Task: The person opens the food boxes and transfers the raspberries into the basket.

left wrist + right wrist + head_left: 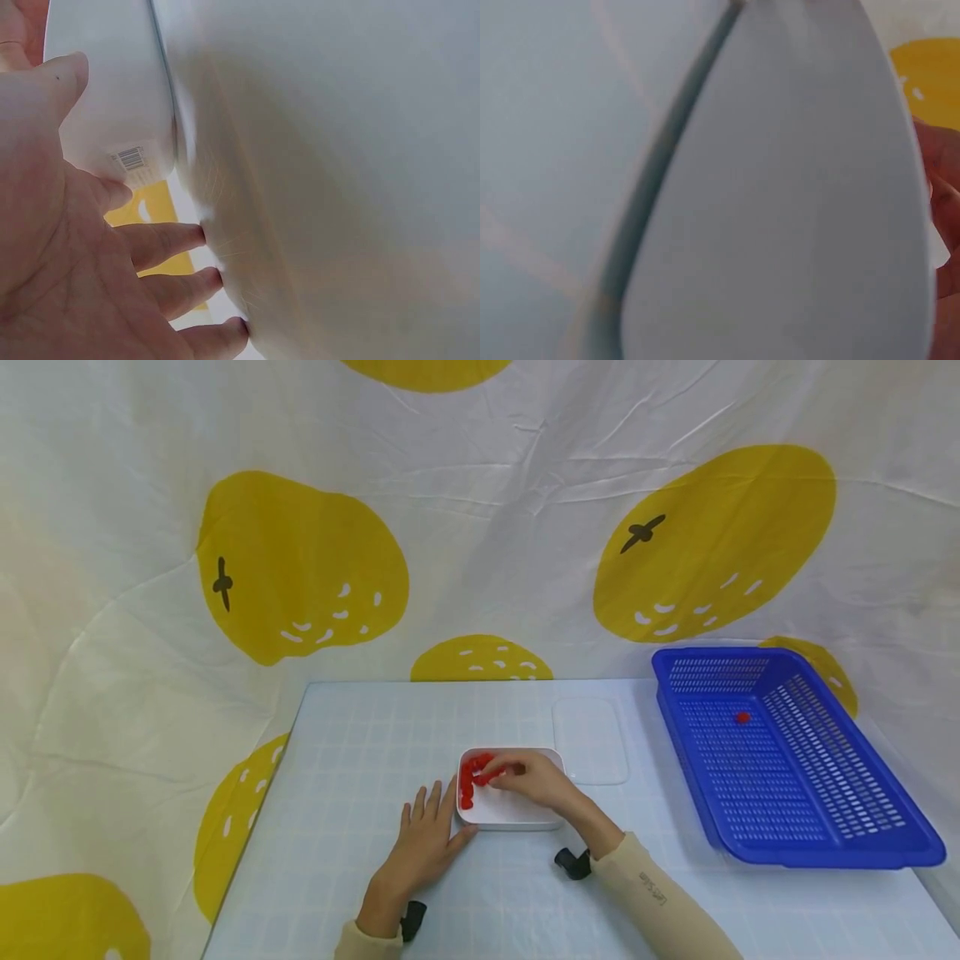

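A white rectangular container (512,827) holds several small red pieces (467,789), lined along its left and back inner sides. My right hand (536,777) reaches in from the right, thumb and fingertips pinching a red piece near the back left. My left hand (426,847) lies palm down with fingers spread, touching the container's left side. In the left wrist view, the thumb of my left hand (67,225) is against the container's wall (112,97). The container's side (780,187) hides most of my right hand (946,202) in the right wrist view.
A blue perforated basket (693,777) stands at the right with one red piece (742,717) inside. Behind and right of the container, a clear flat lid (590,741) lies on the pale table (360,743). A fruit-patterned cloth hangs behind.
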Motion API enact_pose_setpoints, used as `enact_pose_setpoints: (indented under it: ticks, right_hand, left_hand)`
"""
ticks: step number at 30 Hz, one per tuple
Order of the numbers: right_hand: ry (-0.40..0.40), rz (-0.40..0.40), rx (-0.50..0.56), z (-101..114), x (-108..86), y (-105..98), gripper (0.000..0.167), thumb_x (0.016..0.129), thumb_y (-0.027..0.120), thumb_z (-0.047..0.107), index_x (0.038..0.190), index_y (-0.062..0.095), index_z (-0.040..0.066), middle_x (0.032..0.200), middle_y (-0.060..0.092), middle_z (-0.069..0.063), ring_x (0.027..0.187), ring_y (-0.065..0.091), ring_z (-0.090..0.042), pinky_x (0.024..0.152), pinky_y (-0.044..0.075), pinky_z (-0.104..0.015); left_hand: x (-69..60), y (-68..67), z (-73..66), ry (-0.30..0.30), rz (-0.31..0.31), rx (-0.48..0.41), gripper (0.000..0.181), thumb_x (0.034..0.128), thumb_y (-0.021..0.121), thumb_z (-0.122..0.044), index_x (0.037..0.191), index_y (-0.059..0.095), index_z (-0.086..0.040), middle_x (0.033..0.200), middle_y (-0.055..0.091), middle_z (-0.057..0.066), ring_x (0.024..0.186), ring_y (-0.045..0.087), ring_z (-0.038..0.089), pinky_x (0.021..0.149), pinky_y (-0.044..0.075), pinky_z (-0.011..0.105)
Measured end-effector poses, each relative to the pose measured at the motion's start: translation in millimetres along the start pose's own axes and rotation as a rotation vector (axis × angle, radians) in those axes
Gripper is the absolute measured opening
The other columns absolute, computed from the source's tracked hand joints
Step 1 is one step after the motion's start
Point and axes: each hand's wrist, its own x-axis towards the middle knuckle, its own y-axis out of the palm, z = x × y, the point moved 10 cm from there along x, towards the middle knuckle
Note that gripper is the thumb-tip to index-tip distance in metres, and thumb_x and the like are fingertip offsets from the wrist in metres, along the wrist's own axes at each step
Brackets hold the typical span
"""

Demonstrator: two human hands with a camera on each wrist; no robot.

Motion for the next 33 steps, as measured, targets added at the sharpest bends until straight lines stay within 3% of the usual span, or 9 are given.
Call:
enact_pose_setpoints:
  ticks: [6, 12, 19, 26, 33]
  right_hand:
    - [0.027, -0.034, 0.064, 4.9, -5.3, -17.6, 0.019, 0.093, 0.073, 0.016, 0.112, 0.077, 0.013, 0.08, 0.055, -0.006, 0.075, 0.049, -0.022, 0.06, 0.041, -0.023]
    - [0.04, -0.084, 0.078, 7.0, -10.0, -34.8, 0.023, 0.094, 0.071, 0.014, 0.117, 0.075, 0.01, 0.075, 0.052, -0.007, 0.073, 0.047, -0.022, 0.061, 0.039, -0.026]
    - [0.044, -0.109, 0.089, 35.3, -25.8, -57.0, 0.022, 0.095, 0.068, 0.009, 0.115, 0.073, 0.002, 0.076, 0.051, -0.009, 0.074, 0.048, -0.022, 0.063, 0.041, -0.027]
    - [0.043, -0.188, 0.104, 8.2, -29.6, -81.9, 0.023, 0.095, 0.07, 0.015, 0.116, 0.074, 0.007, 0.077, 0.053, -0.007, 0.075, 0.048, -0.024, 0.061, 0.038, -0.027]
    - [0.041, -0.278, 0.113, 11.5, -49.6, -118.1, 0.02, 0.094, 0.073, 0.022, 0.112, 0.076, 0.014, 0.078, 0.053, -0.01, 0.074, 0.049, -0.027, 0.061, 0.039, -0.028]
  left_hand:
    - [0.6, 1.6, 1.5, -0.006, -0.004, 0.012, 0.089, 0.0955, 0.057, -0.057, 0.162, 0.016, -0.015, 0.161, 0.024, 0.021, 0.148, 0.012, 0.047, 0.112, 0.011, 0.069]
    - [0.6, 2.0, 1.7, -0.007, -0.011, 0.018, 0.089, 0.095, 0.058, -0.057, 0.161, 0.017, -0.014, 0.161, 0.025, 0.021, 0.147, 0.014, 0.047, 0.113, 0.011, 0.069]
    - [1.2, 2.5, 1.4, -0.03, 0.001, 0.01, 0.089, 0.0945, 0.061, -0.054, 0.162, 0.016, -0.015, 0.161, 0.025, 0.021, 0.148, 0.013, 0.046, 0.113, 0.011, 0.068]
    - [0.2, 2.8, 1.2, -0.037, -0.006, 0.014, 0.09, 0.0943, 0.061, -0.054, 0.162, 0.017, -0.015, 0.161, 0.024, 0.02, 0.148, 0.013, 0.045, 0.113, 0.01, 0.068]
    - [-1.4, -0.2, 0.2, -0.027, -0.015, 0.01, 0.088, 0.0948, 0.06, -0.054, 0.161, 0.018, -0.014, 0.16, 0.026, 0.021, 0.147, 0.014, 0.046, 0.113, 0.01, 0.069]
